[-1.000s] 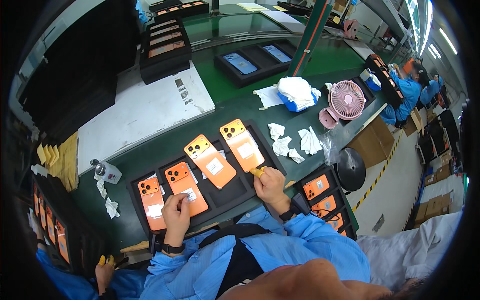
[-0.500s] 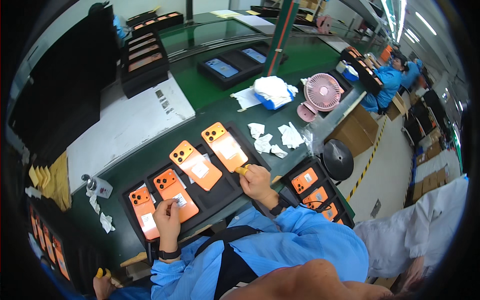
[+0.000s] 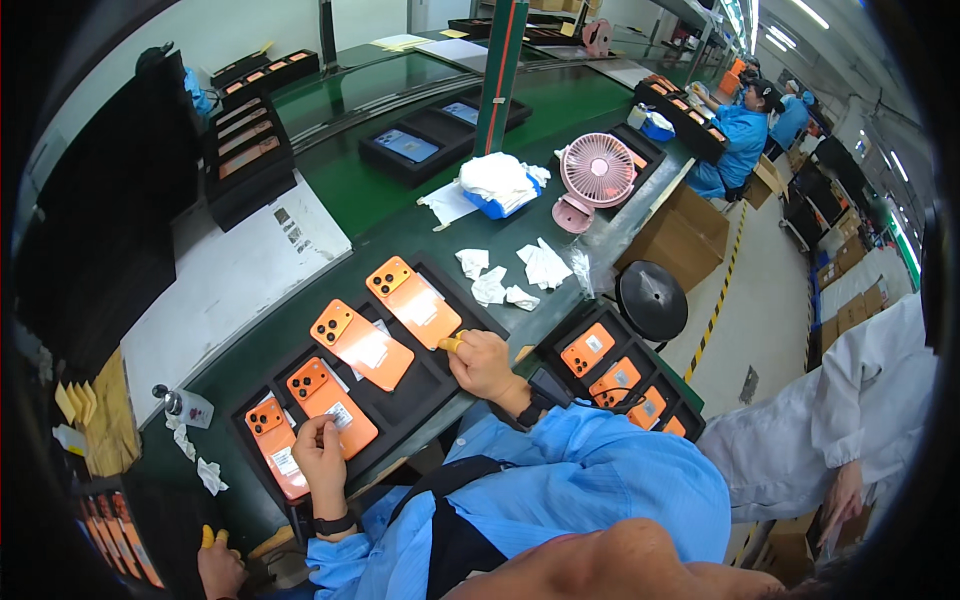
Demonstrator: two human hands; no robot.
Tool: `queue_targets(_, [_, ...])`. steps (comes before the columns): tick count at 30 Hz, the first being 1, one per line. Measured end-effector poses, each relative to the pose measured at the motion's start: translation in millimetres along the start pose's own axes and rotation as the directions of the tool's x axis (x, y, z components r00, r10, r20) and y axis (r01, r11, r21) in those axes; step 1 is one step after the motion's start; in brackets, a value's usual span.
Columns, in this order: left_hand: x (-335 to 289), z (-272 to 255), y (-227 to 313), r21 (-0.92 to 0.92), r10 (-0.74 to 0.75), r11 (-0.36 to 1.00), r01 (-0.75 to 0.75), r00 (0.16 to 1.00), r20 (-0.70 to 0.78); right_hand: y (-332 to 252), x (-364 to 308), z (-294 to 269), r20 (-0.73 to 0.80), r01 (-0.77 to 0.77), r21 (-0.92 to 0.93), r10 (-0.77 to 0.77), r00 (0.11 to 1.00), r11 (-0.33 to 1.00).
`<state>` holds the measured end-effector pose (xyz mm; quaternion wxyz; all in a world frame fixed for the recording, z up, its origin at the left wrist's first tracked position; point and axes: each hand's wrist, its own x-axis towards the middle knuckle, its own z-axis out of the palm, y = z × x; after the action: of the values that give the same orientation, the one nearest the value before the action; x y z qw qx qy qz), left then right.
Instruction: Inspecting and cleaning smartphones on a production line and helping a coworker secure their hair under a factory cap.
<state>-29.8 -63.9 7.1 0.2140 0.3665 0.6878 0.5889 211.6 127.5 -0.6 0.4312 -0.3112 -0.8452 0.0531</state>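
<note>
Four orange smartphones with three-lens camera bumps lie back up along a black foam tray [image 3: 415,425]. At its right end, my right hand [image 3: 483,366], with yellow finger cots, is closed at the lower corner of the rightmost phone [image 3: 415,305]. Whatever its fingertips grip is hidden. My left hand [image 3: 322,456] is pinched beside the white label on the second phone from the left [image 3: 345,420]; what it holds, if anything, is too small to see. The leftmost phone [image 3: 272,440] lies next to that hand, and another phone [image 3: 365,345] rests tilted across its slot.
Crumpled white wipes [image 3: 490,285] lie beyond the tray, near a pink fan [image 3: 597,172] and a wipes pack [image 3: 498,185]. Another phone tray [image 3: 575,325] stands at right. A pump bottle [image 3: 190,407] is at left. Another person's hand [image 3: 220,565] shows lower left; a white-sleeved person stands right.
The whole view has swung, so the bench appears farther left. Both hands keep nearly the same places against the phones.
</note>
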Motion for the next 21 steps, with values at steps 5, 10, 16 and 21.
queue_targets(5, [-2, -1, -2, 0.019, 0.015, 1.0, -0.015, 1.0, 0.01, 1, -2, 1, -0.005, -0.001, -0.014, 0.001, 1.0, 1.0])
queue_targets(10, [-1, 2, 1, 0.003, 0.007, 1.0, -0.007, 1.0, 0.005, 1, -1, 0, 0.001, -0.009, -0.005, 0.009, 1.0, 1.0])
queue_targets(16, [0, 0, -3, 0.021, 0.01, 1.0, -0.01, 1.0, 0.001, 1, 1, 0, 0.009, 0.003, 0.001, -0.003, 1.0, 1.0])
queue_targets(21, [-2, -1, -5, 0.044, 0.043, 0.998, -0.042, 0.999, -0.01, -2, -1, -2, 0.003, -0.008, -0.014, 0.008, 1.0, 1.0])
